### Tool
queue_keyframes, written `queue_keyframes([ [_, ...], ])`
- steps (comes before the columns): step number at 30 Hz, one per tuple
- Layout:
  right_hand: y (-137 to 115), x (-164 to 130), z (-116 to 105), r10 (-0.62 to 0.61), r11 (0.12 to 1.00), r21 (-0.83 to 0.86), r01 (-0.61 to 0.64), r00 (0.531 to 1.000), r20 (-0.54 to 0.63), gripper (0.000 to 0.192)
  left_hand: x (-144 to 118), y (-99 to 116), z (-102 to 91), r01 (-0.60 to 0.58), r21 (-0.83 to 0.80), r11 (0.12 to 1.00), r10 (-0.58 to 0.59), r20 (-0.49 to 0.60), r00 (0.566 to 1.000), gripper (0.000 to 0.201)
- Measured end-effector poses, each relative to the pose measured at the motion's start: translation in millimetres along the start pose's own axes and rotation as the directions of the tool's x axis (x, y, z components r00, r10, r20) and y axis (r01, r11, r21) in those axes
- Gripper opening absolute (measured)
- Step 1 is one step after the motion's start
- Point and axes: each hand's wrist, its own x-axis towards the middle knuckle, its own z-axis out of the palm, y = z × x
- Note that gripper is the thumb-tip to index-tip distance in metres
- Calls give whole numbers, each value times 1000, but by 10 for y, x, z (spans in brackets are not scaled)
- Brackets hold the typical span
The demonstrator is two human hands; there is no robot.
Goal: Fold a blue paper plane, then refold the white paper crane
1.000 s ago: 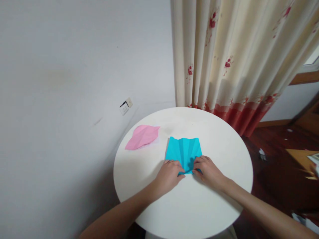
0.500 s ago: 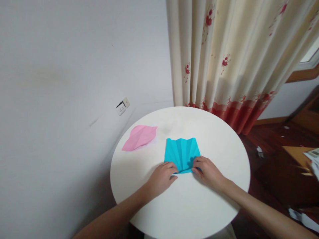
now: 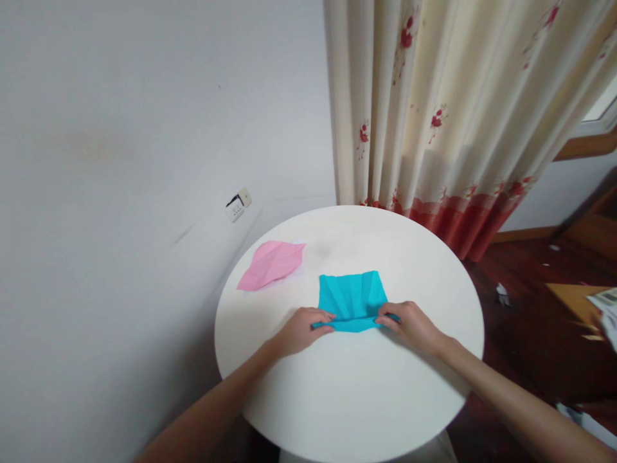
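Note:
A sheet of blue paper [image 3: 351,292] with several creases running front to back lies on the white round table. Its near edge is folded over into a narrow strip. My left hand [image 3: 306,330] pinches the left end of that strip between thumb and fingers. At the right end, my right hand [image 3: 407,325] grips the strip in the same way. Farther back on the left rests a sheet of creased pink paper [image 3: 272,263], with neither hand touching it.
The round white table [image 3: 357,399] stands close to the wall. Behind it hangs a floral curtain [image 3: 434,148] with a red hem. A wall socket [image 3: 235,209] is at the left. Papers [image 3: 605,299] lie on a brown surface at the right.
The near edge of the blue paper has come up into a raised strip. My left hand has shifted left to the strip's end, and my right hand slightly right.

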Motion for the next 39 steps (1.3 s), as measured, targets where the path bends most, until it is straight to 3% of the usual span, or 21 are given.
queue_keyframes([
  [3,38,80,-51,9,998,57,-9,1000,-3,33,52,37,-50,185,40,982,-182,-61,981,27],
  [7,0,164,-109,97,930,362,-68,993,-61,32,138,98,-96,232,-87,969,-247,-288,925,25],
  [8,-20,171,-116,124,880,467,-86,991,-51,40,157,100,-100,228,-123,966,-257,-353,900,26],
  [11,-61,164,-94,173,715,681,-157,984,46,91,187,74,-99,214,-233,949,-303,-473,828,30],
  [13,-58,165,-57,241,647,739,-189,970,37,97,180,37,-95,182,-363,914,-343,-450,825,43],
  [17,-13,231,-52,368,588,800,-121,921,-131,85,141,-47,-103,25,-548,836,-247,-336,909,92],
  [19,-16,283,-102,371,591,803,-76,910,-187,82,135,-68,-114,15,-509,861,-197,-307,931,83],
  [21,-56,331,-161,360,586,810,-27,904,-230,77,142,-58,-125,65,-436,898,-204,-281,938,51],
  [23,-129,367,-206,334,582,812,53,894,-298,76,153,-14,-135,99,-395,913,-231,-301,925,33],
  [27,-305,405,-223,252,617,767,176,880,-403,87,164,144,-164,66,-450,891,-268,-403,875,41],
  [29,-379,421,-208,268,634,759,149,878,-396,86,163,238,-186,33,-537,843,-296,-411,862,44],
  [31,-440,443,-188,325,629,771,96,869,-374,81,154,326,-211,19,-672,740,-346,-356,868,46],
  [33,-493,470,-168,365,599,799,51,871,-329,80,134,392,-236,66,-806,589,-419,-235,877,48],
  [36,-554,507,-130,380,570,821,17,881,-282,81,82,421,-264,181,-891,415,-520,-70,851,50],
  [39,-580,516,-70,385,579,815,34,869,-310,87,31,363,-267,162,-890,427,-497,-82,864,53],
])
